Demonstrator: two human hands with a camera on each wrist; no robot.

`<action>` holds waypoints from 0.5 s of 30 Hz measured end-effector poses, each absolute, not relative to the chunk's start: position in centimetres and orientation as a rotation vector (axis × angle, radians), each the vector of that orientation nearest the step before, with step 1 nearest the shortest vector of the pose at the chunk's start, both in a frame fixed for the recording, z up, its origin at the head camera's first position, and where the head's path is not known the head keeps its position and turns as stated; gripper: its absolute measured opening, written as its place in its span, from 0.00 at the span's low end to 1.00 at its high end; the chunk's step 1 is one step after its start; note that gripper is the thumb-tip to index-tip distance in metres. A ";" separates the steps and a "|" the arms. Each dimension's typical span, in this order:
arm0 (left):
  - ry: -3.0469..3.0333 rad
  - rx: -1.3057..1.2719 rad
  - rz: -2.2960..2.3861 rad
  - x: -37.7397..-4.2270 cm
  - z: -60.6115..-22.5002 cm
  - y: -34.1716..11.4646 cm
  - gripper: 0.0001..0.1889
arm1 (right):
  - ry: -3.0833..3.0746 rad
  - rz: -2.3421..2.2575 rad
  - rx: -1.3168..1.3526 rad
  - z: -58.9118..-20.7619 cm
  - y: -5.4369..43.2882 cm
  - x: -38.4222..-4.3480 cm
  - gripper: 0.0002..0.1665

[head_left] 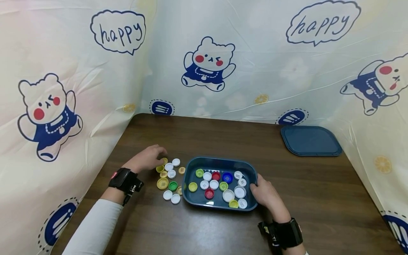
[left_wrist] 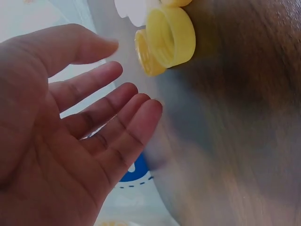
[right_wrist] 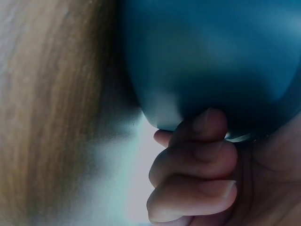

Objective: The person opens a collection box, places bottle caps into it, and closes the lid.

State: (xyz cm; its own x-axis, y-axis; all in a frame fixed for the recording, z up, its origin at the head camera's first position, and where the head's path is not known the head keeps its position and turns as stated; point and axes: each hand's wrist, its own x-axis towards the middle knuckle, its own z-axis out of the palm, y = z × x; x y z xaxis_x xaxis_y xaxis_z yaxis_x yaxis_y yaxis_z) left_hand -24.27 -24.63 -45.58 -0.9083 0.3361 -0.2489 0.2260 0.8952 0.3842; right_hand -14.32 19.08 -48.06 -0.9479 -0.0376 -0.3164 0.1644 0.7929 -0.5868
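Note:
A dark blue tray (head_left: 190,166) sits mid-table and holds several bottle caps: white, green, red, blue and yellow. Left of it lies a loose cluster of caps (head_left: 169,177), mostly yellow and white. My left hand (head_left: 147,158) hovers at the cluster's far left with fingers straight and holding nothing; in the left wrist view the left hand (left_wrist: 89,117) is empty, with yellow caps (left_wrist: 167,37) just past the fingertips. My right hand (head_left: 266,193) grips the tray's right rim; in the right wrist view its fingers (right_wrist: 197,165) curl against the tray wall (right_wrist: 211,61).
A dark blue lid (head_left: 310,141) lies at the back right of the brown table (head_left: 318,205). A cartoon bear curtain (head_left: 207,63) encloses the table at the back and both sides.

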 end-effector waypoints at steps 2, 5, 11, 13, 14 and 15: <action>2.747 0.414 0.488 -24.5 -45.7 -24.5 0.16 | 2.671 -0.915 0.097 -48.1 19.1 -14.3 0.26; 2.761 0.418 0.456 -24.7 -45.9 -24.2 0.14 | 2.665 -0.920 0.105 -48.1 19.1 -14.3 0.26; 2.800 0.395 0.434 -25.0 -46.4 -23.5 0.12 | 2.650 -0.929 0.118 -48.1 19.1 -14.4 0.25; 2.803 0.371 0.432 -25.0 -46.4 -23.3 0.13 | 2.646 -0.928 0.116 -48.0 19.1 -14.4 0.25; 2.803 0.364 0.432 -25.0 -46.4 -23.2 0.13 | 2.645 -0.927 0.116 -48.0 19.1 -14.4 0.25; 2.804 0.357 0.431 -25.0 -46.4 -23.1 0.13 | 2.645 -0.926 0.115 -48.0 19.1 -14.4 0.25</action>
State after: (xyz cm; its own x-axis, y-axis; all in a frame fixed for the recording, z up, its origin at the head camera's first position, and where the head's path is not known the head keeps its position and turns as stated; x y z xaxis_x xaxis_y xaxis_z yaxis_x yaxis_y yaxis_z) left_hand -25.03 -23.12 -46.44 -0.9300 0.2820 -0.2359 0.1981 0.9248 0.3248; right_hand -14.41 19.07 -48.04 -0.9406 -0.0341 -0.3377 0.1839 0.7851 -0.5914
